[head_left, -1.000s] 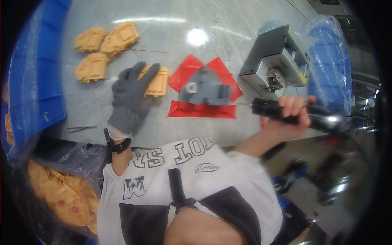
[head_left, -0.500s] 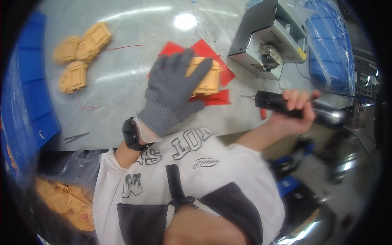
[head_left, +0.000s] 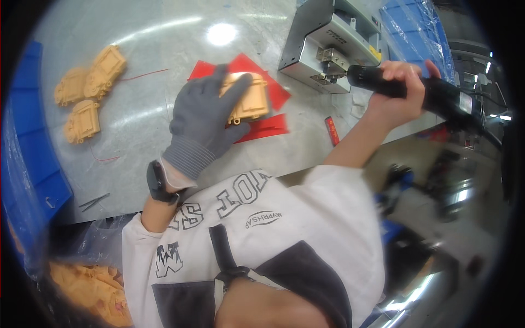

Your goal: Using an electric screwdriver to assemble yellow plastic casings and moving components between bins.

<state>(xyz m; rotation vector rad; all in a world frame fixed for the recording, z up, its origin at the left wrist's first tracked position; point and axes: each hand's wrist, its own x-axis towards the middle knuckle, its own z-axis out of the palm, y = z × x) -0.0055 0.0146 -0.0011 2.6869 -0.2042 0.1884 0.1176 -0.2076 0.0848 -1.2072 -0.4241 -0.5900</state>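
My left hand, in a grey knitted glove, is wrapped over the left side of a yellow-orange plastic housing. That housing rests on red sheets on the table. In my bare right hand is a black electric screwdriver, held nearly level with its bit pointing left. The bit end is at the metal pickup block of a grey screw feeder; whether it touches a screw there I cannot tell.
Several more yellow housings lie at the left, two with thin red wires. Tweezers lie near the front edge. A red-handled tool is below the feeder. Blue bins stand left and far right. Yellow parts in a bag sit lower left.
My right hand has carried the screwdriver away from me to the feeder's pickup block. My left hand stays on the housing. The whole view has shifted slightly.
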